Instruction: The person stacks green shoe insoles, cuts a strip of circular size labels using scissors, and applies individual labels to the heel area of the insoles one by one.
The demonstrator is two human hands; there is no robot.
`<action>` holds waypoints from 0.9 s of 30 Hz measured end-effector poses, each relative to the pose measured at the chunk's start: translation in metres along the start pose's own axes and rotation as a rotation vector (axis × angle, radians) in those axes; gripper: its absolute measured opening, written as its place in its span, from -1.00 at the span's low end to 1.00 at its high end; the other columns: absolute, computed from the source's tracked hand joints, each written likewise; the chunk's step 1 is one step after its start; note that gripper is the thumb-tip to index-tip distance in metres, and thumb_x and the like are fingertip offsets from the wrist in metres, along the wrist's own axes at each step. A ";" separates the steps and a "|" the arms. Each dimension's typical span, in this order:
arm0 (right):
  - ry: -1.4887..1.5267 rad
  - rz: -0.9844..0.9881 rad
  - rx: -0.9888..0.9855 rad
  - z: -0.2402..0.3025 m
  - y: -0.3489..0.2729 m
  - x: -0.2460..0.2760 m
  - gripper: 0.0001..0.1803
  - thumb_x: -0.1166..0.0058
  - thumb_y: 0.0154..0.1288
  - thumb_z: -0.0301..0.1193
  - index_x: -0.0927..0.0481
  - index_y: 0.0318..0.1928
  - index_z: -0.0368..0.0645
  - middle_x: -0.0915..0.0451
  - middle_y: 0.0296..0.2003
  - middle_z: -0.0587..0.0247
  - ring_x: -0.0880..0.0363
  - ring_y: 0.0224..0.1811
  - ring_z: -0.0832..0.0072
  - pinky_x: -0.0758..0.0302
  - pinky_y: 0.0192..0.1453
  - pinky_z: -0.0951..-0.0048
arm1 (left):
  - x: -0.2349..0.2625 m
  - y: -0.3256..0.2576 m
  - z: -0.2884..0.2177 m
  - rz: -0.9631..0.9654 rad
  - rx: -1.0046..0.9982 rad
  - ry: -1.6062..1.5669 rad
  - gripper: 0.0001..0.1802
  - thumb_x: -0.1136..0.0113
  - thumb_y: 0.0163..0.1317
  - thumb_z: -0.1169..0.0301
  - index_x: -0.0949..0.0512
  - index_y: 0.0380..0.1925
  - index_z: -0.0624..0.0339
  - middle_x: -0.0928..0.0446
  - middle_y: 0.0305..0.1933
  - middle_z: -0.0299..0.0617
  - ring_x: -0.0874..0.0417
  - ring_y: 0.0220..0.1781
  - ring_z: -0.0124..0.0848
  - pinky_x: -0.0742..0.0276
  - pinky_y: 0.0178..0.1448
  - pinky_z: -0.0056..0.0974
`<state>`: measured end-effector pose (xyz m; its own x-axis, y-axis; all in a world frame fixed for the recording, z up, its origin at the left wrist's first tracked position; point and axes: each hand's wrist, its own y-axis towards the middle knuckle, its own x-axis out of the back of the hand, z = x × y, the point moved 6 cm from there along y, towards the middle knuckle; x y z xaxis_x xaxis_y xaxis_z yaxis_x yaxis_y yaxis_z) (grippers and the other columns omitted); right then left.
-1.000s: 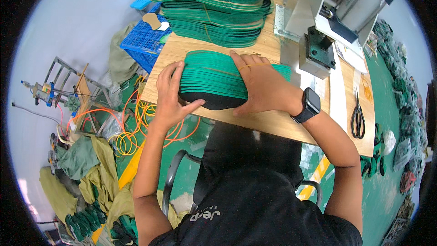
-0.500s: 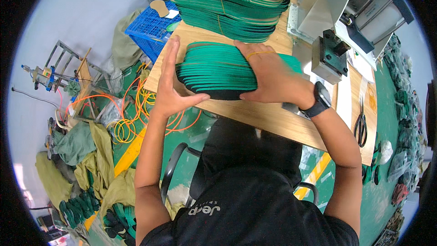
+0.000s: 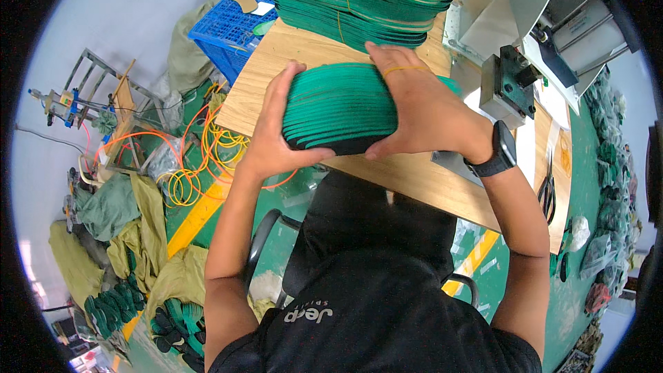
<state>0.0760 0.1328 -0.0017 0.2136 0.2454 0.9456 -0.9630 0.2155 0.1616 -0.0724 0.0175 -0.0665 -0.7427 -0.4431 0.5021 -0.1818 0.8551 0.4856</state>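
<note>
A thick stack of green insoles (image 3: pixel 338 103) with a dark bottom layer is between my two hands over the wooden table. My left hand (image 3: pixel 275 135) presses against its left end, the thumb along the lower front edge. My right hand (image 3: pixel 431 114) grips the right end, fingers over the far side and thumb at the near lower edge. A yellow rubber band (image 3: pixel 406 69) runs across the fingers of my right hand. A strip of green shows behind that hand, mostly hidden. My right wrist wears a black watch (image 3: pixel 504 146).
Taller piles of banded green insoles (image 3: pixel 359 3) stand on the table (image 3: pixel 252 86) at the back. A metal press (image 3: pixel 507 86) is to the right, with black scissors (image 3: pixel 547 193) nearer me. A blue crate (image 3: pixel 224 38) sits beyond the left edge; hoses (image 3: pixel 186 179) lie on the floor.
My left hand has closed in on the stack's left end, its fingers now bent against it. The insoles' edges look more even. My right hand keeps its grip.
</note>
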 end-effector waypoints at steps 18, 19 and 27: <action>0.872 0.278 0.452 0.137 -0.081 0.039 -0.10 -0.47 -0.22 -0.19 -0.29 0.14 -0.25 -0.43 0.01 -0.04 -0.43 0.08 0.09 -0.37 0.16 0.25 | -0.006 0.020 -0.132 0.417 -0.410 -0.699 -0.84 -0.11 0.17 0.56 -0.62 -0.30 0.40 -0.56 -0.26 0.03 -0.57 -0.29 -0.29 -0.50 -0.19 -0.28; 0.870 0.276 0.452 0.139 -0.088 0.035 -0.08 -0.48 -0.21 -0.19 -0.27 0.15 -0.25 -0.44 0.01 -0.04 -0.43 0.08 0.09 -0.37 0.16 0.25 | -0.015 0.012 -0.140 0.472 -0.430 -0.807 -0.85 -0.13 0.15 0.56 -0.62 -0.31 0.39 -0.55 -0.26 0.04 -0.57 -0.28 -0.28 -0.50 -0.19 -0.28; 0.998 0.052 0.389 0.116 -0.159 0.009 0.08 -0.51 -0.23 -0.14 -0.15 0.24 -0.29 -0.41 0.04 -0.06 -0.41 0.12 0.14 -0.32 0.21 0.27 | -0.100 0.011 -0.167 0.971 -0.457 -0.975 -0.93 -0.16 0.14 0.61 -0.57 -0.35 0.35 -0.52 -0.25 0.05 -0.58 -0.22 -0.23 -0.52 -0.16 -0.23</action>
<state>0.2121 -0.0092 0.0144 0.0389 0.9452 0.3241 -0.9232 -0.0901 0.3735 0.1075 0.0264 0.0076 -0.6197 0.7655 0.1732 0.7180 0.4639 0.5189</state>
